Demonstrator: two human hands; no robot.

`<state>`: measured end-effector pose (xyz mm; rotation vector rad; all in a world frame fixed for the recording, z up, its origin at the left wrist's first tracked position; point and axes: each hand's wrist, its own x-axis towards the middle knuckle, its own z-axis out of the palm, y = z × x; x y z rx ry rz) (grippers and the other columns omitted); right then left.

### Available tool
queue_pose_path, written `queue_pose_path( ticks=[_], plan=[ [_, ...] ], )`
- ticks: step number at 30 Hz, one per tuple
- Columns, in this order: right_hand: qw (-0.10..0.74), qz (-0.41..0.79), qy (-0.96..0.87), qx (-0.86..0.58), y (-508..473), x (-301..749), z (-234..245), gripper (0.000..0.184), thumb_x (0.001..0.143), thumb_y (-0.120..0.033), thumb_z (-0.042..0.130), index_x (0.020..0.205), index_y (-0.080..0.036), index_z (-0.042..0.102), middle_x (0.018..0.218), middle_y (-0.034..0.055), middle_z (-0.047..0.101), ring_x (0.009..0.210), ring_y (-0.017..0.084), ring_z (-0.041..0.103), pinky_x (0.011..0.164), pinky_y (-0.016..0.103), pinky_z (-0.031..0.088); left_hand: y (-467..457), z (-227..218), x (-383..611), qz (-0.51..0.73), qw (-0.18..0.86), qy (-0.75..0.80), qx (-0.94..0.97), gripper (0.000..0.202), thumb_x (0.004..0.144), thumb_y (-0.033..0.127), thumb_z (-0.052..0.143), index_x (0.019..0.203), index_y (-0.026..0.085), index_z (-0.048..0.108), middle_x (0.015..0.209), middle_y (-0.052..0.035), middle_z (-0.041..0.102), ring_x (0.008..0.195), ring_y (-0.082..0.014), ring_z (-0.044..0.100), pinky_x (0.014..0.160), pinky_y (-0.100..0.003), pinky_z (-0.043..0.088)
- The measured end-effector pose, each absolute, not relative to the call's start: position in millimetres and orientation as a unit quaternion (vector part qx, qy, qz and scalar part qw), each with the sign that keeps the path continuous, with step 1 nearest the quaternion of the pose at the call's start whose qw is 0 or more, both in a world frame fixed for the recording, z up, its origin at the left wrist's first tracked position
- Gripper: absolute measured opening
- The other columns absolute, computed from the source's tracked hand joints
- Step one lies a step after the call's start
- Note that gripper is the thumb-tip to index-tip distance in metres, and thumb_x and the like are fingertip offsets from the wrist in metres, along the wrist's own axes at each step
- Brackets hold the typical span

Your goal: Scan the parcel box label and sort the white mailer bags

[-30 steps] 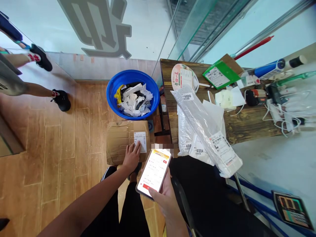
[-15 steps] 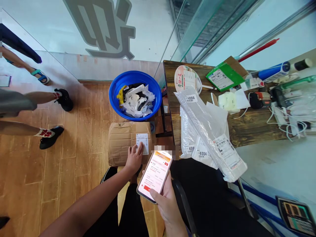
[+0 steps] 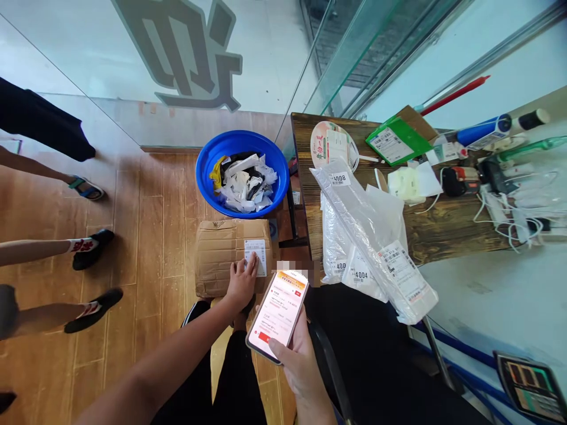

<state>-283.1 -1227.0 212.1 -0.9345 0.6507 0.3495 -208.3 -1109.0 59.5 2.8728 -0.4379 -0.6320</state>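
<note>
While gripping: one phone [image 3: 278, 314], one carton [image 3: 225, 255].

One cardboard box [image 3: 225, 255] on the floor, one blue basin [image 3: 241, 172] of scraps, one phone [image 3: 278, 313]. On the wooden table [image 3: 443, 227]: plastic mail bags [image 3: 367, 233] — three, perhaps four, since they overlap — one green-topped box [image 3: 396, 139], one round fan [image 3: 331, 144].

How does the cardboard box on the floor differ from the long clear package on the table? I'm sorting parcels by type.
The cardboard box is brown, opaque and blocky, lying on the floor under the left hand. The long clear package is see-through, slim and soft, overhanging the table edge, untouched. Both carry white printed labels.
</note>
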Motion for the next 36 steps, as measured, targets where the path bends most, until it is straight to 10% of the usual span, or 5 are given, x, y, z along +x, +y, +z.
queue_pose_path(
  ticks=[12,18,20,24,36],
  plan=[
    [0.866,0.115,0.282,-0.398,-1208,-261,250,0.095,0.059,-0.033,0.081,0.138,-0.026,0.029,0.128,0.0120,0.059,0.112,0.030,0.061,0.104,0.051,0.042,-1044,65,-189,-0.207,0.371,-0.046,0.904,0.056,0.084,0.033,0.047,0.135,0.009,0.046,0.144,-0.0167,0.041,0.133,-0.0302,0.034,0.112,-0.050,0.027],
    [0.863,0.118,0.296,-0.391,-1205,-260,239,0.071,0.076,-0.060,0.061,0.133,-0.025,0.039,0.123,0.0113,0.062,0.103,0.026,0.065,0.097,0.048,0.048,-1057,146,-171,-0.432,0.673,0.043,0.599,0.065,0.090,0.057,0.015,0.132,0.018,0.046,0.130,-0.0144,0.057,0.115,-0.0220,0.058,0.092,-0.038,0.049],
    [0.856,0.099,0.298,-0.410,-1203,-261,235,0.067,0.076,-0.066,0.057,0.127,-0.024,0.048,0.125,0.0098,0.061,0.112,0.026,0.061,0.099,0.045,0.047,-1071,185,-170,-0.447,0.736,0.079,0.503,0.060,0.082,0.061,0.046,0.125,0.020,0.048,0.122,-0.0128,0.062,0.106,-0.0219,0.063,0.086,-0.035,0.051],
    [0.855,0.095,0.291,-0.418,-1200,-264,232,0.068,0.077,-0.071,0.051,0.125,-0.023,0.054,0.131,0.0084,0.058,0.122,0.025,0.054,0.106,0.042,0.042,-1096,235,-174,-0.397,0.726,0.129,0.547,0.057,0.055,0.043,0.080,0.095,0.016,0.051,0.091,-0.0079,0.069,0.078,-0.0188,0.065,0.070,-0.029,0.051],
    [0.864,0.091,0.301,-0.394,-1199,-258,245,0.079,0.070,-0.075,0.055,0.127,-0.021,0.053,0.128,0.0099,0.060,0.114,0.026,0.059,0.099,0.042,0.047,-1110,264,-167,-0.359,0.707,0.168,0.586,0.035,0.059,0.036,0.060,0.087,0.018,0.049,0.070,0.0007,0.061,0.064,-0.0137,0.059,0.058,-0.023,0.043]
  ],
)
